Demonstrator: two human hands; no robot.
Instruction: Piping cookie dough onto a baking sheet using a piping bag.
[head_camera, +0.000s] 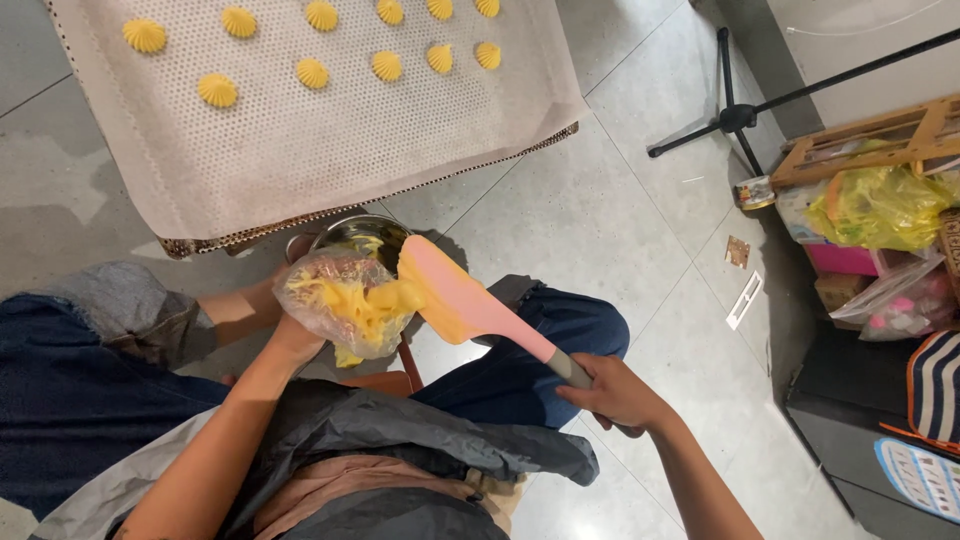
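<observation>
Right hand (615, 392) clenched on pink spatula (470, 300) scraping yellow batter into piping bag (340, 300), left hand (292, 335) clutching bag over steel bowl (360, 232); mat (330, 150) partly piped, lower rows unfilled.

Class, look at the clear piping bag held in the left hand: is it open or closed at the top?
Open: the piping bag gapes, and the pink spatula pushes yellow batter into its mouth.

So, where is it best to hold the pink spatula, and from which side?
Grip the spatula by its grey handle end, where the right hand holds it, coming from the lower right. The broad blade points up-left into the batter-filled bag and looks smeared with batter.
</observation>
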